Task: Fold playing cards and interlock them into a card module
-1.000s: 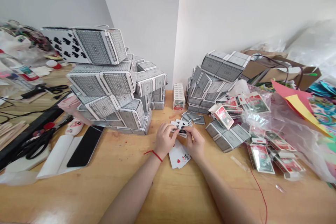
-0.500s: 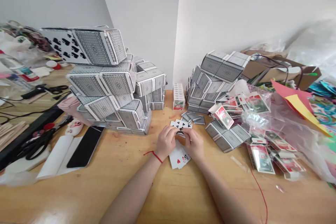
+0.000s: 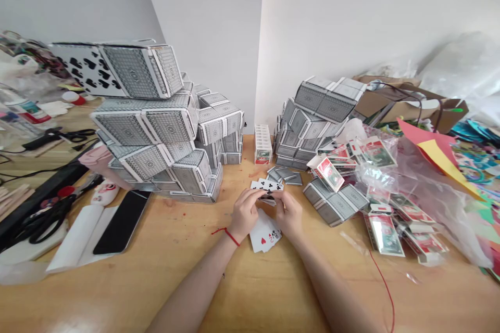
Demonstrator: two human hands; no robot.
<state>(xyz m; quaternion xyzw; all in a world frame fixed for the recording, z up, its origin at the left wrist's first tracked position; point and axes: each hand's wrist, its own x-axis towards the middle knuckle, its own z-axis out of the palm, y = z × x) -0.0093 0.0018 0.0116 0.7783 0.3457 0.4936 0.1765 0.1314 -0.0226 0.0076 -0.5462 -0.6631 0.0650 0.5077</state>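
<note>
My left hand [image 3: 245, 213], with a red string round its wrist, and my right hand [image 3: 288, 214] meet at the middle of the table. Their fingertips pinch the two ends of a playing card [image 3: 269, 193], which is mostly hidden by the fingers. Just beyond lie face-up club cards [image 3: 271, 184]. Between my wrists is a loose pile of face-up cards [image 3: 262, 235], a heart and an eight showing. Further back rest several folded grey-backed cards [image 3: 287, 175].
Stacked card blocks stand high at left [image 3: 167, 125] and right [image 3: 312, 119]. A row of card packs [image 3: 263, 144] sits between them. A joined block [image 3: 335, 200] and opened card boxes [image 3: 385, 234] lie right. A phone [image 3: 123, 221] and scissors [image 3: 54, 218] lie left.
The view has shifted slightly, so the scene sits a little further left. My hands stay together on the card, which now looks flatter between the fingertips.
</note>
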